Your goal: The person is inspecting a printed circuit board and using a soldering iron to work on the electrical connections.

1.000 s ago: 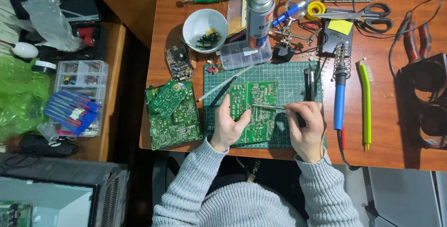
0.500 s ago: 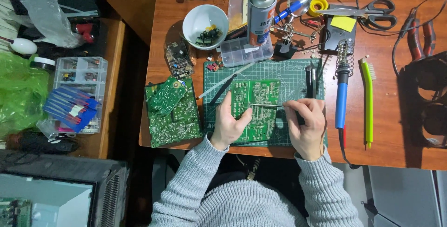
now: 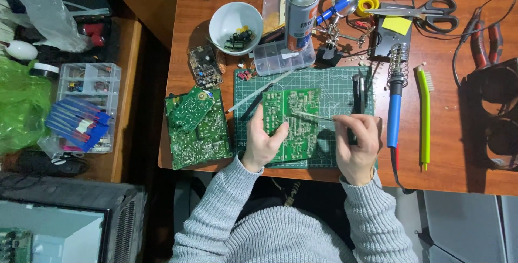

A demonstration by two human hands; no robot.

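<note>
A green circuit board [image 3: 294, 123] lies on a green cutting mat [image 3: 334, 82] in the middle of the wooden desk. My left hand [image 3: 263, 143] presses on the board's left edge, thumb lying on its surface. My right hand [image 3: 357, 143] grips thin metal tweezers [image 3: 312, 115] whose tips point left and touch the board near its middle. A dark tool [image 3: 356, 94] lies on the mat just above my right hand.
Two more green circuit boards [image 3: 195, 128] lie left of the mat. A white bowl [image 3: 235, 21] of parts, a spray can [image 3: 300, 9], a clear parts box [image 3: 283, 58], a blue-handled soldering iron [image 3: 394, 106], a green brush [image 3: 424, 117] and scissors [image 3: 426, 8] surround it.
The view has shifted slightly. My right hand has moved the tweezers a little across the board. My left hand stays on the board's left edge.
</note>
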